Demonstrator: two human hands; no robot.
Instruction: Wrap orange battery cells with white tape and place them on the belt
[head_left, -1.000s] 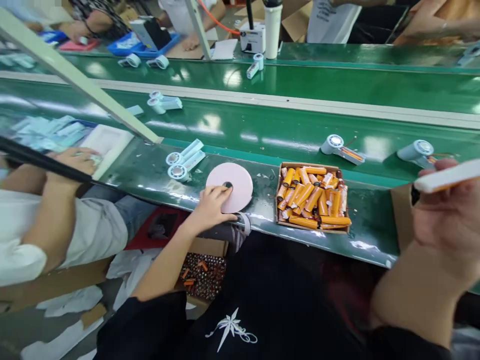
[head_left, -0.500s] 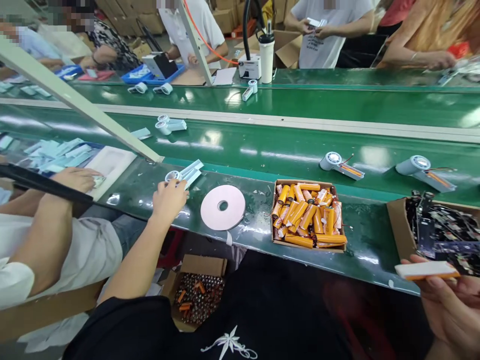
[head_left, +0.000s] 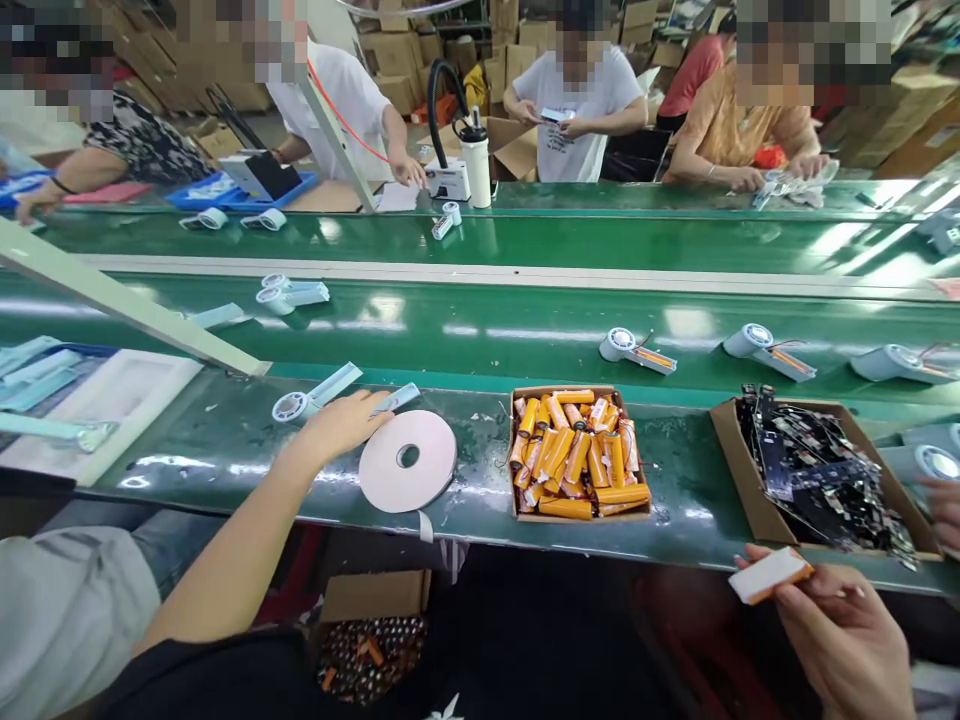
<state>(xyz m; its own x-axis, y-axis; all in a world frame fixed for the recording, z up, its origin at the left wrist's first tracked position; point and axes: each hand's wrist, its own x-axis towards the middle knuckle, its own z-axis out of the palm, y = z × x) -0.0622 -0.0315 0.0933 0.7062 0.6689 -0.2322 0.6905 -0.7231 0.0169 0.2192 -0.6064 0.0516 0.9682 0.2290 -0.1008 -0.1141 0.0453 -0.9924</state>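
My left hand (head_left: 346, 425) is closed over a light blue handheld fan (head_left: 399, 398); the handle sticks out past my fingers and the head is hidden beneath them. Just left of it lies another light blue fan (head_left: 294, 404) with an open handle. A roll of white tape (head_left: 375, 470) sits flat by my left hand, its loose end over the table edge. At the lower right, my right hand (head_left: 847, 625) pinches an orange battery (head_left: 804, 574) that has a white strip on its upper face. A cardboard box of orange batteries (head_left: 517, 505) stands between my hands.
A carton of dark circuit boards (head_left: 739, 470) stands at the right, with another person's hand (head_left: 946, 510) beside it. Several fans lie on the green conveyor (head_left: 465, 345). A slanted metal bar (head_left: 150, 300) crosses the left. Co-workers sit opposite.
My view has turned right. My left hand has drawn one fan away from the one beside it, towards the tape roll. The battery in my right hand is now tilted.
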